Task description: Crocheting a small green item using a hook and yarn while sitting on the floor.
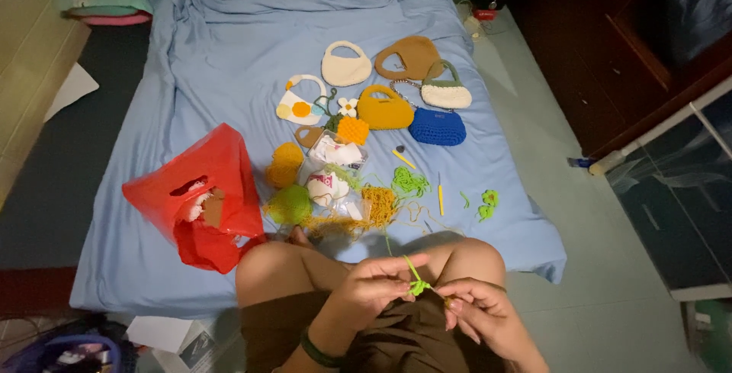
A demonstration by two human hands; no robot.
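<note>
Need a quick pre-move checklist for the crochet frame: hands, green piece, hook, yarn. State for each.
1. Left hand pinches the small green crochet piece: ok.
2. Right hand touches the same piece from the other side: ok, though what its fingers grip is hidden.
3. Green strand rising from the piece is free of the hands: ok, its far end cannot be told.
4. Yellow crochet hook lies on the blue sheet, in neither hand: not ok if a hook is needed.
5. Loose green yarn lies on the sheet ahead of the knees: ok.
6. Red plastic bag stands apart from the hands: ok.
</note>
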